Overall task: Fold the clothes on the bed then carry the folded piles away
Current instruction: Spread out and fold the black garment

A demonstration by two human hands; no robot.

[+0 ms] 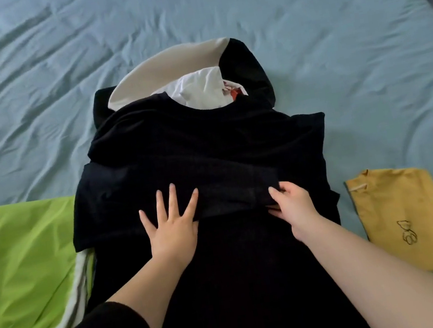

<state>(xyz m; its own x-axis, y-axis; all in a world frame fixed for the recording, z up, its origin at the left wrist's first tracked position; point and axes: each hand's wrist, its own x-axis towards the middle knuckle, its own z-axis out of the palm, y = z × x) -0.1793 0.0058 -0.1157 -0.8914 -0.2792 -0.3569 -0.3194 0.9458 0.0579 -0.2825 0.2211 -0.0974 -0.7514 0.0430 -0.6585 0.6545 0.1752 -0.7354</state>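
A black garment [196, 150] lies spread in the middle of the bed, with one sleeve folded across its body. My left hand [173, 227] rests flat on that sleeve, fingers spread. My right hand [291, 204] pinches the sleeve's lower edge near its cuff. A cream and black hooded garment [174, 65] and a white garment [197, 87] with a red print lie under the black one at its far end. The near part of the black garment runs down to my body.
A lime green garment [25, 273] lies at the left, touching the black one. A folded yellow garment [408, 215] with a line drawing sits at the right. The light blue bedsheet [212, 2] stretches beyond; the bed's edge shows at the far right.
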